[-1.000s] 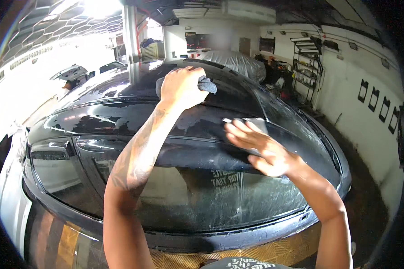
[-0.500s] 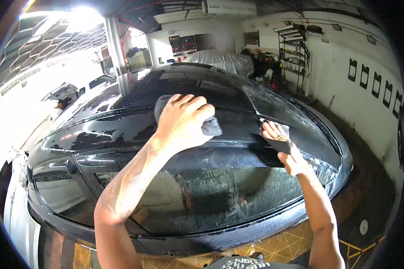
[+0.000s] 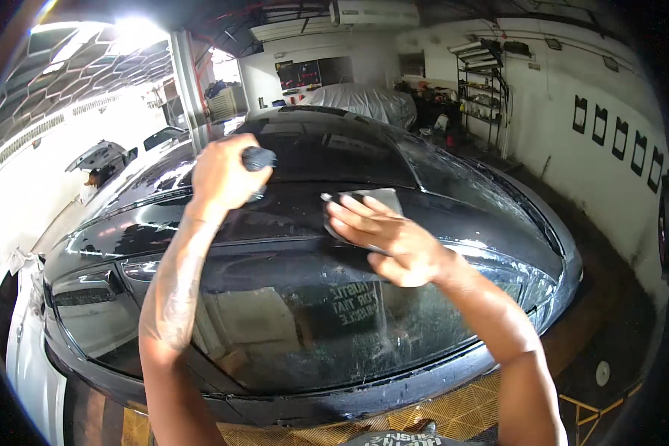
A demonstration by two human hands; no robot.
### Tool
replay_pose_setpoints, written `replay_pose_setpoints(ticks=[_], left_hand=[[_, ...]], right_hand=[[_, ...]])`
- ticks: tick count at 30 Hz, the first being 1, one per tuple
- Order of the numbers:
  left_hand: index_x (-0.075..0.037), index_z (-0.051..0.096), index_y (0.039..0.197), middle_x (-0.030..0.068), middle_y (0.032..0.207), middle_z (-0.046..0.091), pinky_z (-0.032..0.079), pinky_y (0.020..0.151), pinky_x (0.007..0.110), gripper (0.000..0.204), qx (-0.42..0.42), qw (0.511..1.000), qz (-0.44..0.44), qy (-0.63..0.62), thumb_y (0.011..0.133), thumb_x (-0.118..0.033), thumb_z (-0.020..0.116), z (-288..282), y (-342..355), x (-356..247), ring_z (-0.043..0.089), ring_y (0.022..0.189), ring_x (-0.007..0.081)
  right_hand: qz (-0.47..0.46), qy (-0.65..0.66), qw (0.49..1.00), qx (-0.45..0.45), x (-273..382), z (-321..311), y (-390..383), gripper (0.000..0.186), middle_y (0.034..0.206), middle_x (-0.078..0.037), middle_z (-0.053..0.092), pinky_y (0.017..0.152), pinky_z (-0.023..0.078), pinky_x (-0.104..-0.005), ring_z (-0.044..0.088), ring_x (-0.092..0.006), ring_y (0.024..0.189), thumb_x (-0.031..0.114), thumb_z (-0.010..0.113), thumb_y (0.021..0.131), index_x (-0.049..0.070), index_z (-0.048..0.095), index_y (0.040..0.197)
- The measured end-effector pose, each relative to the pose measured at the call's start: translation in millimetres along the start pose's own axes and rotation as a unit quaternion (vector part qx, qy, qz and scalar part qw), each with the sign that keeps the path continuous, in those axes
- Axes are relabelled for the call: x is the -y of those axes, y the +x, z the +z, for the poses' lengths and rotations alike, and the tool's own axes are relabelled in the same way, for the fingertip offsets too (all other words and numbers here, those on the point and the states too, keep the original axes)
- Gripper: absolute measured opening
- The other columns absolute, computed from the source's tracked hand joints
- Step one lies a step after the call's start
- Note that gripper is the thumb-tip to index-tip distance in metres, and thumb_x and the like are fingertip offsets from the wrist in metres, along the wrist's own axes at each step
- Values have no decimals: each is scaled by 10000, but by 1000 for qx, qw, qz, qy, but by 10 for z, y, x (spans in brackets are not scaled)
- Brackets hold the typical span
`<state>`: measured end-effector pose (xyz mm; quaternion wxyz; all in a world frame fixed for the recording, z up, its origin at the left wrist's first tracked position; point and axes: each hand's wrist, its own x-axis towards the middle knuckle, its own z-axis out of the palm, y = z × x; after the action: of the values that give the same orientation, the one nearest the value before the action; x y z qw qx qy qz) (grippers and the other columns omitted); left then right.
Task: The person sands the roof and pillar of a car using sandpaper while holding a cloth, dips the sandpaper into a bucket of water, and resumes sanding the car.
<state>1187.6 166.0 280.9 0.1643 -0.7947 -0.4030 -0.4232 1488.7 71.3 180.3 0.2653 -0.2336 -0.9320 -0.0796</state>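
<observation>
A wet black car (image 3: 327, 152) fills the middle of the view, its side towards me. Over the roof's left part, my left hand (image 3: 223, 175) is closed round a bunched dark grey cloth (image 3: 259, 158). My right hand (image 3: 398, 241) presses a thin grey sheet (image 3: 385, 198), which looks like sandpaper, against the roof's near edge above the side window (image 3: 275, 327). The fingers lie over the sheet and hide much of it; the thumb is held apart. Pale streaks and water drops mark the glass.
Yellow floor grating (image 3: 453, 409) lies below the near side. Beyond the roof stands a car under a silver cover (image 3: 364, 104). A shelf rack (image 3: 483, 97) is against the back wall, and a white car with a raised lid (image 3: 100, 156) is at far left.
My right hand has slid left along the roof edge with the grey sheet. My left hand has also moved left, still gripping the cloth.
</observation>
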Motion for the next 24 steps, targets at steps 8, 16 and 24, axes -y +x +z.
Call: replay_pose_setpoints(ticks=[8,16,24], left_hand=[[-145,744,886,109,803,746,565,749,459,210,-23,999,-7,46,744,-289,802,-26,64,247,732,821,350],[-146,738,880,94,807,748,572,761,445,225,-53,998,-1,18,736,-296,823,-59,-32,285,737,815,335],[-94,677,1003,84,879,742,561,742,378,306,-159,980,111,-42,732,-119,817,23,-59,331,749,823,263]], right_hand=[[18,13,1000,16,-60,61,-16,777,1696,-154,236,1300,29,-458,116,-282,1596,224,487,810,-22,414,1543],[26,201,979,10,-94,-96,-180,738,1695,-147,244,1299,33,-468,124,-296,1594,281,494,857,-9,438,1532],[34,367,896,-250,34,264,-70,668,1533,-240,486,1220,271,-439,416,-312,1468,386,472,937,-70,525,1422]])
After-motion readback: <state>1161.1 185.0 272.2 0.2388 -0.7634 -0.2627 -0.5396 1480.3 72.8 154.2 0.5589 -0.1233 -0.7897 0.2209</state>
